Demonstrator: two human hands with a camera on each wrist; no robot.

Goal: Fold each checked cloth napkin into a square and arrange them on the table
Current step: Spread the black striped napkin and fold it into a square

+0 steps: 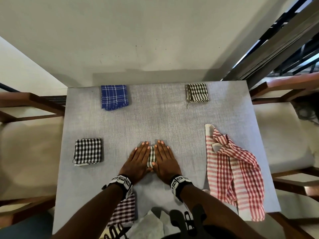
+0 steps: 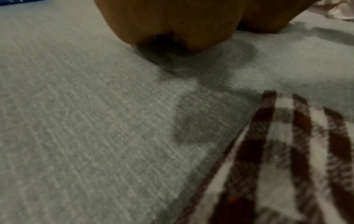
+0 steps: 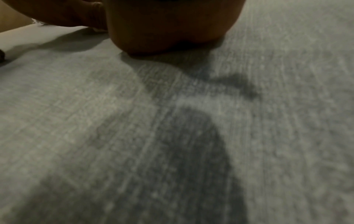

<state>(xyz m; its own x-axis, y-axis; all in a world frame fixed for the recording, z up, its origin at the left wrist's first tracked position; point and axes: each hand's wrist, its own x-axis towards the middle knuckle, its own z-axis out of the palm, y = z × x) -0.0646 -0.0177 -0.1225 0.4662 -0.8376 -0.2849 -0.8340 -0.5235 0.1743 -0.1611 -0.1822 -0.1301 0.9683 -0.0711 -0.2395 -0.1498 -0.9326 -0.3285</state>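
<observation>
Both hands lie flat, side by side, on a folded dark-and-cream checked napkin (image 1: 151, 156) at the table's middle front; only a narrow strip of it shows between them. My left hand (image 1: 140, 156) presses its left half, my right hand (image 1: 164, 156) its right half, fingers straight. Folded squares lie around: a blue one (image 1: 114, 97) far left, a brown-striped one (image 1: 197, 92) far right, a black-and-white one (image 1: 88, 151) at left. A maroon checked one (image 1: 123, 210) (image 2: 277, 159) lies under my left forearm. A red-and-white checked cloth (image 1: 233, 171) lies unfolded at right.
The grey table (image 1: 155, 118) stands against a white wall, with wooden chairs with pale cushions (image 1: 25, 152) on both sides. White paper (image 1: 148, 223) and a dark object (image 1: 186, 219) sit at the near edge. The wrist views show only the heels of the hands on grey table surface.
</observation>
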